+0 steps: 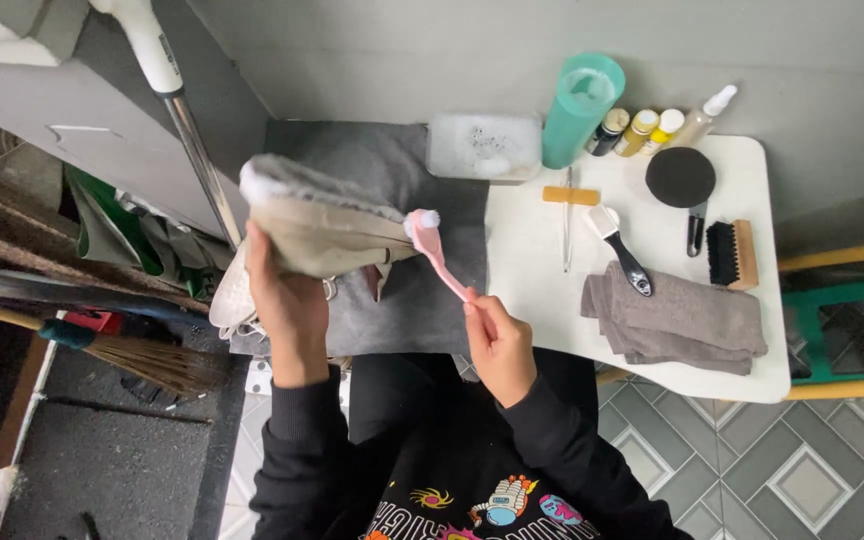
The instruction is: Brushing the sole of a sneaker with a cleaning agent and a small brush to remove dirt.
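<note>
My left hand (287, 305) holds up a beige boot (327, 225) with a fluffy grey lining, gripping it from below. My right hand (497, 340) pinches the handle of a pink brush (437, 255). The brush's foamy head touches the boot's right end. Both are held above a dark grey mat (407, 310) on the table's left side.
A white table (552, 300) carries a folded grey cloth (677, 320), a black-handled brush (622, 250), a wooden brush (732, 255), a round black pad (680, 177), a thin tool with a wooden handle (569, 205), small bottles (642, 130), a teal cup (580, 108) and a soapy tray (484, 146). A broom (122, 352) and a mop pole (192, 150) lie left.
</note>
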